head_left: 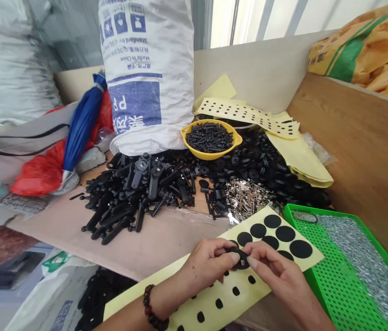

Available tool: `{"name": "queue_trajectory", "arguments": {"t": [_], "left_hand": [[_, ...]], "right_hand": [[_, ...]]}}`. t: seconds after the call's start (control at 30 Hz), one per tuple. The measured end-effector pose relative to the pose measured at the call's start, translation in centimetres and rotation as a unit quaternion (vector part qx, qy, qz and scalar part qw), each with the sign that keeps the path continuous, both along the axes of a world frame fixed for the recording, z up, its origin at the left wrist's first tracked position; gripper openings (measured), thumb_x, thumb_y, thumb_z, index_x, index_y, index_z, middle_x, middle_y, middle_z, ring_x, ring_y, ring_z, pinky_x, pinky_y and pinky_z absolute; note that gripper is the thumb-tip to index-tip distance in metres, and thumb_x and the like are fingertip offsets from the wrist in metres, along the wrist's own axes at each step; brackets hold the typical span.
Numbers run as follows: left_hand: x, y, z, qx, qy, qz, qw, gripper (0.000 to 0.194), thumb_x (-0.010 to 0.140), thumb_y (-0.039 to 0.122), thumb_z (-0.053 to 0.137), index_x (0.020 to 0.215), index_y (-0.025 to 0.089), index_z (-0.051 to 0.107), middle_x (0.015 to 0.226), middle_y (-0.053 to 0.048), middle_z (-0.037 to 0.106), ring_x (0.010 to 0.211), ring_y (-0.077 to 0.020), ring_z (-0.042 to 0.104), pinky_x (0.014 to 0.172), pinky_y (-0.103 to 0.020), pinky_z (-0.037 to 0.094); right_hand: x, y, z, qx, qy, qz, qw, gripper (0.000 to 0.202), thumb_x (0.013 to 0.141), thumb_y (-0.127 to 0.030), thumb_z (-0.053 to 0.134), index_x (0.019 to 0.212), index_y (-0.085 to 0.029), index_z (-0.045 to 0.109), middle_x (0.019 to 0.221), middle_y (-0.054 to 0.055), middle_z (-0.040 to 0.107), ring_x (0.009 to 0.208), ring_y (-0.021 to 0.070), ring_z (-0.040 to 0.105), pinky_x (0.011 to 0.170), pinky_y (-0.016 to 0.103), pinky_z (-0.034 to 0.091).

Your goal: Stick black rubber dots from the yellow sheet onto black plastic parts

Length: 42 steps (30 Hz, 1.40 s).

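Observation:
My left hand, with a beaded bracelet on its wrist, pinches a round black plastic disc from the left side. From the right, the thumb and fingers of my right hand close on the same disc. A small pale rectangle shows on the disc's face. Beneath both hands lies a yellow sheet of black stickers, with large round ones at its upper right and small dots along its lower part. Part of the sheet is hidden by my hands and left forearm.
A green perforated tray of small shiny metal pieces stands at right. Ahead are heaped black handle-like parts, metal clips, black discs and a yellow bowl of black screw-like pieces. A white sack stands behind, beside a blue umbrella.

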State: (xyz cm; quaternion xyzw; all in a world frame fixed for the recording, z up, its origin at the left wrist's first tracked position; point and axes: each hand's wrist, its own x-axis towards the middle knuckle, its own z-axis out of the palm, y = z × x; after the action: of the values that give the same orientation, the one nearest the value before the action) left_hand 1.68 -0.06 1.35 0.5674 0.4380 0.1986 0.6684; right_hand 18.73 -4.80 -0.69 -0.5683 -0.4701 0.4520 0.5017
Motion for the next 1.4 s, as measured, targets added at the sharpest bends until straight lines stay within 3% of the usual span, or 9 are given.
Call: {"name": "queue_trajectory", "arguments": {"t": [0.23, 0.5, 0.83, 1.1, 1.2, 1.27, 1.4], "left_hand": [[-0.7, -0.6, -0.7, 0.021, 0.019, -0.005, 1.0, 0.03, 0.078, 0.032, 0.059, 0.099, 0.012, 0.066, 0.055, 0.005, 0.05, 0.044, -0.0075, 0.046, 0.044, -0.018, 0.039], [-0.5, -1.3, -0.3, 0.001, -0.011, 0.04, 0.999, 0.03, 0.075, 0.033, 0.061, 0.095, 0.011, 0.066, 0.057, 0.005, 0.047, 0.047, -0.0074, 0.044, 0.045, -0.018, 0.04], [-0.7, -2.1, -1.3, -0.008, -0.037, 0.067, 0.997, 0.032, 0.076, 0.034, 0.061, 0.098, 0.011, 0.062, 0.062, 0.003, 0.046, 0.054, -0.009, 0.044, 0.048, -0.019, 0.041], [-1.1, -2.5, -0.5, 0.179, 0.059, 0.041, 0.981, 0.021, 0.083, 0.025, 0.054, 0.099, 0.016, 0.064, 0.08, -0.002, 0.065, 0.073, -0.0158, 0.058, 0.067, -0.024, 0.045], [-1.0, -2.6, 0.0, 0.212, 0.077, 0.043, 0.973, 0.022, 0.083, 0.025, 0.054, 0.1, 0.016, 0.065, 0.083, -0.004, 0.067, 0.077, -0.0177, 0.06, 0.073, -0.027, 0.045], [-0.9, -2.7, 0.0, 0.186, 0.062, 0.048, 0.979, 0.023, 0.082, 0.028, 0.054, 0.099, 0.016, 0.065, 0.078, -0.003, 0.065, 0.071, -0.0163, 0.058, 0.067, -0.026, 0.045], [-0.7, -2.5, -0.7, 0.004, -0.039, 0.08, 0.996, 0.035, 0.077, 0.041, 0.059, 0.098, 0.013, 0.062, 0.063, 0.002, 0.053, 0.05, -0.0095, 0.046, 0.048, -0.02, 0.04]], "right_hand": [[-0.9, -0.4, 1.1, -0.041, 0.018, 0.004, 0.999, 0.033, 0.063, -0.052, 0.073, 0.055, -0.021, 0.063, 0.063, 0.004, 0.064, 0.061, 0.0208, 0.059, 0.054, 0.028, 0.05], [-1.4, -1.3, -0.2, -0.049, 0.056, -0.017, 0.997, 0.035, 0.066, -0.055, 0.072, 0.063, -0.021, 0.064, 0.066, 0.004, 0.064, 0.061, 0.019, 0.058, 0.053, 0.026, 0.05], [-1.4, -1.7, -1.1, -0.049, 0.071, 0.001, 0.996, 0.031, 0.072, -0.051, 0.07, 0.067, -0.021, 0.064, 0.068, 0.003, 0.064, 0.065, 0.0188, 0.059, 0.057, 0.025, 0.05], [-1.2, -1.4, -2.3, -0.062, 0.066, 0.017, 0.996, 0.033, 0.074, -0.051, 0.067, 0.067, -0.02, 0.061, 0.068, 0.002, 0.061, 0.065, 0.0185, 0.058, 0.058, 0.027, 0.049], [-1.4, -1.5, -2.2, -0.072, 0.072, 0.006, 0.995, 0.034, 0.072, -0.053, 0.069, 0.069, -0.02, 0.06, 0.066, 0.001, 0.059, 0.064, 0.0181, 0.058, 0.058, 0.027, 0.049], [-1.6, -1.6, -1.9, -0.077, 0.077, 0.002, 0.994, 0.035, 0.072, -0.054, 0.069, 0.071, -0.02, 0.06, 0.067, 0.0, 0.059, 0.065, 0.0183, 0.059, 0.06, 0.027, 0.049], [-2.3, -2.1, -1.2, -0.093, 0.12, 0.009, 0.988, 0.033, 0.082, -0.054, 0.059, 0.077, -0.021, 0.061, 0.073, 0.0, 0.062, 0.071, 0.0192, 0.061, 0.067, 0.029, 0.05]]}}
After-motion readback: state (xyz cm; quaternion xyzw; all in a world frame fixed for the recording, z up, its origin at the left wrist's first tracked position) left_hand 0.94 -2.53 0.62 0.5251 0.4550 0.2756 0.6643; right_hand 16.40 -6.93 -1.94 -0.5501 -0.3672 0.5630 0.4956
